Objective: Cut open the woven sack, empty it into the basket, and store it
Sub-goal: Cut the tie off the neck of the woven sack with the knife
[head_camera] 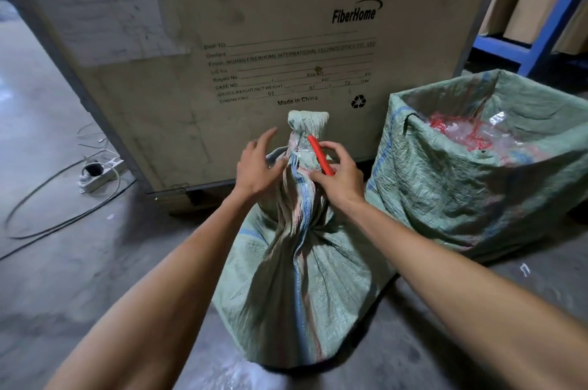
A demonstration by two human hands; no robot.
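Note:
A green woven sack (pixel 299 288) stands on the floor in the middle, its neck tied shut with clear tape near the top. My left hand (pixel 256 167) rests against the left side of the neck with its fingers spread. My right hand (pixel 339 176) grips a red cutter (pixel 319 156), whose tip points up at the taped neck. To the right stands the basket (pixel 445 186), lined with green woven cloth and open at the top. Inside it lie clear plastic bags with red parts (pixel 461 132).
A big cardboard crate (pixel 254 39) marked FiberHome stands right behind the sack. A white power strip (pixel 100 173) and black cables lie on the concrete floor at the left. A blue shelf (pixel 547 23) with cardboard boxes is at the back right.

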